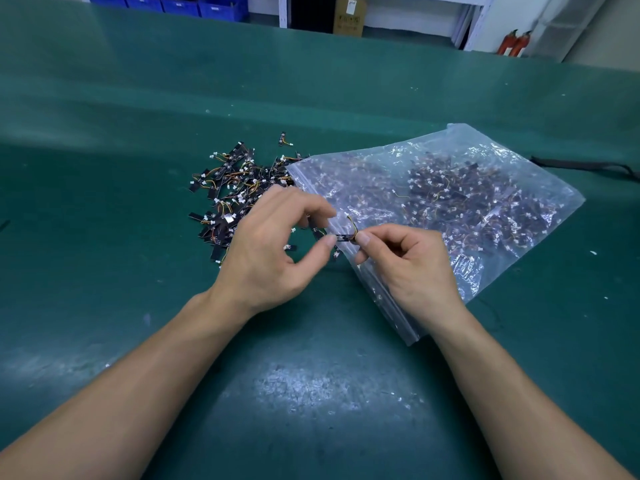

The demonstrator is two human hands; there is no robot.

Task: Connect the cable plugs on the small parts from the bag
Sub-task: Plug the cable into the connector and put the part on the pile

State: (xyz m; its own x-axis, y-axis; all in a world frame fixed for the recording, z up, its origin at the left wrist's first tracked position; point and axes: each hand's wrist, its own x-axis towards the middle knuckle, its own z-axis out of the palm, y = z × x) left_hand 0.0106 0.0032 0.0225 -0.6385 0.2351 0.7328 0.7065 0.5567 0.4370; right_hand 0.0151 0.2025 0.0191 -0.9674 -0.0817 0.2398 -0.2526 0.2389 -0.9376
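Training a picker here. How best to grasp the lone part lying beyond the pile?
Pinch the lone part from above, across its black strip: it lies flat, clear of the pile, and its thin wire would probably flex.

A single head-worn wide-angle camera looks forward and down, close over the green table

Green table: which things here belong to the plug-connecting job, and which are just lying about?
Belongs to the job: small part held between left hand and right hand; clear bag of parts; loose pile beside it.
Just lying about: black strap on the table; blue bins, cardboard box and red fire extinguishers behind it.
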